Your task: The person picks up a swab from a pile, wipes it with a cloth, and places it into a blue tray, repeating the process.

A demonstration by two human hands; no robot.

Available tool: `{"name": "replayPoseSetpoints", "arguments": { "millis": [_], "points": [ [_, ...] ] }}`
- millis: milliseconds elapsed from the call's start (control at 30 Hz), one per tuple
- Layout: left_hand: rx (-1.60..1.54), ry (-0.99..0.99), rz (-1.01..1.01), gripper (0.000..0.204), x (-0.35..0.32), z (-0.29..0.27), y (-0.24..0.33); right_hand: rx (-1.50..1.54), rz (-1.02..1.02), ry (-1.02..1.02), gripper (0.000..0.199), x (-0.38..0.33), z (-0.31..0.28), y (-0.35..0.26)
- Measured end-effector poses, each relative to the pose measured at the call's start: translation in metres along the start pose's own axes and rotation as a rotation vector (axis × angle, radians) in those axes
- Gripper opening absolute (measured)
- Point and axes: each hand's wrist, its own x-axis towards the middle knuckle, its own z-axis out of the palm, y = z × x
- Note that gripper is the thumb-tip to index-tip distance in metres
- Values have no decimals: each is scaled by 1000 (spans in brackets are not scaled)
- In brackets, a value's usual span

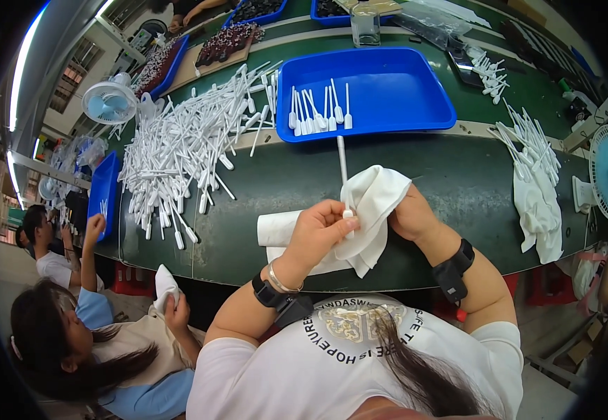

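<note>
Between the thumb and fingers of my left hand (321,227) is a slim white plastic piece (343,164). Its thin stem points away from me, and its thicker end sits by my thumb. My right hand (414,215) is closed on a bunched white cloth (377,192), which lies against the piece and hides part of it. Some of my right fingers are behind the cloth. Beneath my left wrist, a folded white cloth (276,229) rests on the green table. Just beyond my hands, a blue tray (388,87) holds a row of similar white pieces (304,122).
A large heap of white pieces (178,147) spreads across the left. More pieces (528,143) lie on the right beside a white glove-like cloth (538,213). A clear bottle (365,26) stands behind the tray. Fans (109,103) flank the table. A co-worker (73,336) sits at left holding white cloth.
</note>
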Motion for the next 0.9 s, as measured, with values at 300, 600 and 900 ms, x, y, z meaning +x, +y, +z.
{"name": "replayPoseSetpoints", "arguments": {
  "millis": [300,600,900],
  "points": [
    [360,-212,143,15,58,75,84,-767,-127,-151,20,10,-14,20],
    [515,-556,-427,18,208,242,-30,-276,27,-120,25,26,-70,65],
    [576,-510,157,19,266,277,-74,-635,-126,-393,44,37,-56,76]
  ]
}}
